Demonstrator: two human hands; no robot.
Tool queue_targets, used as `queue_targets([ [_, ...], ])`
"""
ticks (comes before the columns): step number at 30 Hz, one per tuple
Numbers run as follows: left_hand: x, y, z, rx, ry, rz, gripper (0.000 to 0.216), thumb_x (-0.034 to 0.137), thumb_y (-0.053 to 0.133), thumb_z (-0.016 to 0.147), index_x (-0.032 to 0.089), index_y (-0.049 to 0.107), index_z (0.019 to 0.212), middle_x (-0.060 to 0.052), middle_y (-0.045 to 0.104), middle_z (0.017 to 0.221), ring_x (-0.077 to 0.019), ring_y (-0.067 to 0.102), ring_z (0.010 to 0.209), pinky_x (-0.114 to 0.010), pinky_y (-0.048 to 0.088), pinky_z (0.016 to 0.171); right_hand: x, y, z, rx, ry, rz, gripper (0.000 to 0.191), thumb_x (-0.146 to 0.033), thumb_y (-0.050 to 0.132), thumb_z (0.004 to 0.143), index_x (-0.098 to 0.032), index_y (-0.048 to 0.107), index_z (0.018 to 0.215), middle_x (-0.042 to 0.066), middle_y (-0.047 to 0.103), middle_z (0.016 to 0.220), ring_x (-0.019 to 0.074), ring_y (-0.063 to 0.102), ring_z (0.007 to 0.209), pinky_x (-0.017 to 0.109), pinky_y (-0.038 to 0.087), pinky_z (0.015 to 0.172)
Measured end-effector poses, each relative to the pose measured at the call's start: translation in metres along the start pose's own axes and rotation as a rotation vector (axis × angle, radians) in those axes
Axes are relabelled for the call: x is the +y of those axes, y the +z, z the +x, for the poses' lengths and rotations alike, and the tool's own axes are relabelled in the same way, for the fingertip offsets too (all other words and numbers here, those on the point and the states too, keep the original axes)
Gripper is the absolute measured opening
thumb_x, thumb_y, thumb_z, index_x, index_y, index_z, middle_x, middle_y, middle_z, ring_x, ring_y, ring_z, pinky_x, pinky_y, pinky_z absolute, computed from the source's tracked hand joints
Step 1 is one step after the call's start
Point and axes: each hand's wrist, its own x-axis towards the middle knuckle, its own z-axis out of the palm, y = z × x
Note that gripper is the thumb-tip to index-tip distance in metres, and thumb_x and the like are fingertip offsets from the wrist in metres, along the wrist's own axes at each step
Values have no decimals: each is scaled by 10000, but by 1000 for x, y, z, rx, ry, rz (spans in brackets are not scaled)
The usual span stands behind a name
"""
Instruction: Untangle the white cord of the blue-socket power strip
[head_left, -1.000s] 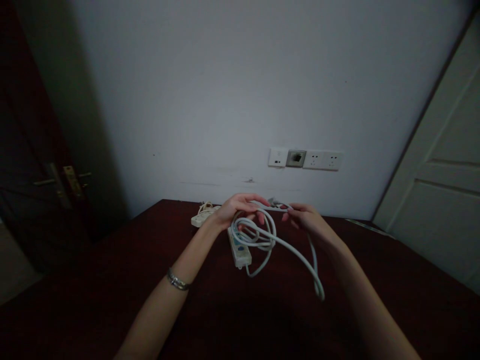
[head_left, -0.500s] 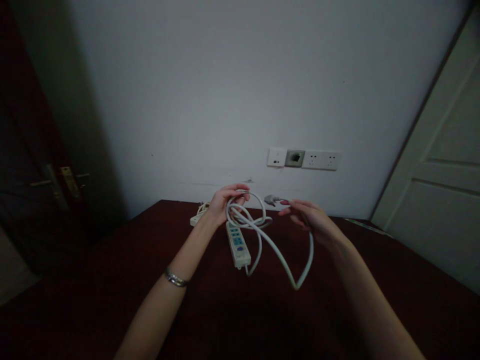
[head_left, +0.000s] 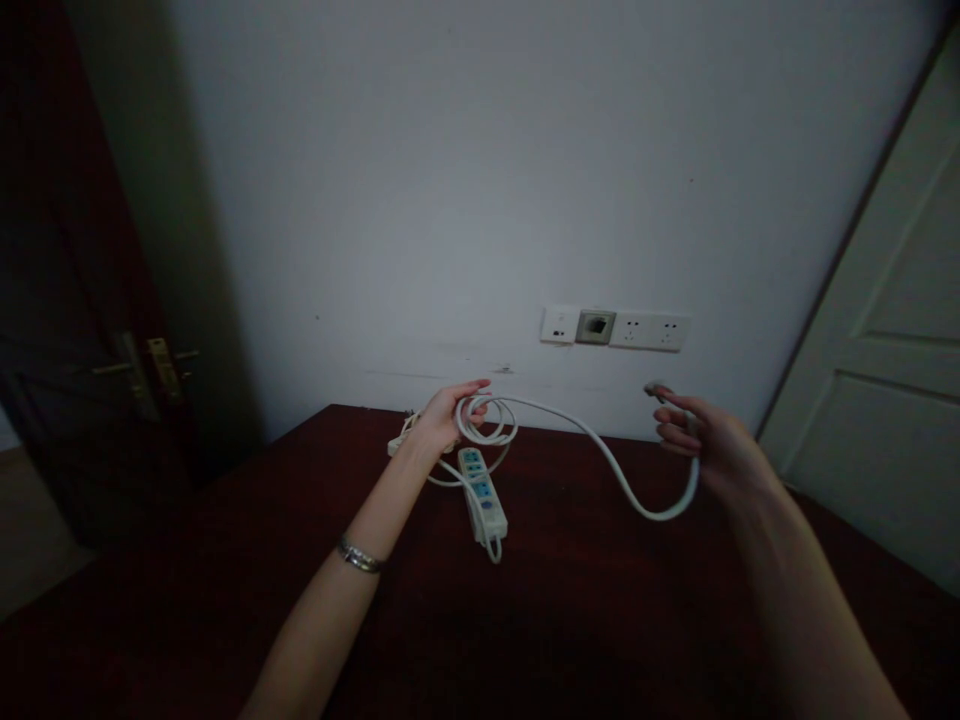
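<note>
Loops of a white power cord point(head_left: 616, 470) hang from my left hand point(head_left: 444, 415), whose fingers are closed round them. Off to the right, my right hand point(head_left: 701, 435) grips the cord's plug end, with the grey plug point(head_left: 654, 390) sticking out past the fingertips; its pins are too small to make out. Between the hands the cord sags in a curve. Below the loops a white power strip point(head_left: 484, 495) with blue sockets lies on the dark red table point(head_left: 585, 600), its cord leaving the near end. A bracelet circles my left wrist.
Behind my left hand lies another pale power strip point(head_left: 395, 445) with a bundled cord, partly hidden. Wall sockets point(head_left: 649, 332) and a grey-framed outlet point(head_left: 596, 327) sit above the table's back edge. A white door point(head_left: 900, 400) stands right, a dark door with a handle point(head_left: 161, 365) left.
My right hand has moved right with the plug, drawing out a longer stretch of cord. The loops at my left hand have become smaller. The view has shifted slightly.
</note>
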Motion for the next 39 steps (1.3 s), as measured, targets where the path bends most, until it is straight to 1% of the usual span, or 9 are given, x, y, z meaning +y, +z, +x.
queue_targets([
  [6,-1,28,-17,-98,-31,-142,211,142,457,705,65,532,887,-110,554,747,-141,549,622,-264,472,589,16,40,-6,-123,45,-65,184,-258,625,670,-177,506,784,-45,450,558,9,188,344,165,135,286],
  [11,4,42,-38,-235,106,-93,628,-9,398,439,32,497,1058,-139,582,911,-225,582,897,-354,447,832,18,47,-9,-196,78,-63,168,-290,577,676,-179,480,757,-30,454,563,17,187,348,176,115,290],
  [13,6,42,-42,-297,100,-1,684,-39,388,429,42,476,1103,-142,588,945,-238,580,930,-382,428,863,18,45,-9,-214,89,-82,183,-286,582,680,-177,499,801,-33,452,566,18,185,351,175,125,294],
  [19,12,34,-48,-335,67,290,621,-53,527,570,125,449,1160,-169,504,1140,-230,603,868,-372,474,750,13,36,-9,-182,45,-94,264,-281,615,693,-166,541,918,-34,480,593,9,182,353,165,133,294],
  [25,17,34,-57,-372,145,530,571,137,635,706,205,413,1227,-206,346,1303,-231,621,838,-313,505,615,-7,32,-23,-183,-2,-124,331,-352,669,672,-181,550,930,-25,522,624,-6,194,344,152,133,289],
  [29,14,40,-58,-305,173,585,558,203,615,745,191,381,1252,-201,463,1196,-212,634,775,-264,482,537,-13,50,-40,-144,-66,-244,477,-370,721,625,-196,537,1030,53,627,817,9,316,372,149,205,296],
  [32,13,47,-55,-304,145,599,555,203,590,757,157,362,1260,-150,596,953,-189,633,675,-259,472,510,-10,68,-51,-219,-88,-341,569,-333,738,610,-194,528,1120,81,648,852,83,498,482,182,360,371],
  [34,15,51,-53,-327,133,604,537,195,565,765,141,358,1258,-107,622,805,-177,622,623,-267,478,512,-6,78,-56,-281,-82,-361,540,-318,727,621,-183,548,1112,85,655,825,112,544,526,196,391,400],
  [39,22,46,-48,-381,107,616,496,162,502,755,183,385,1237,-121,615,926,-188,627,681,-300,494,551,-5,87,-61,-305,-30,-268,531,-243,695,625,-161,533,1124,94,664,780,134,589,539,177,369,364],
])
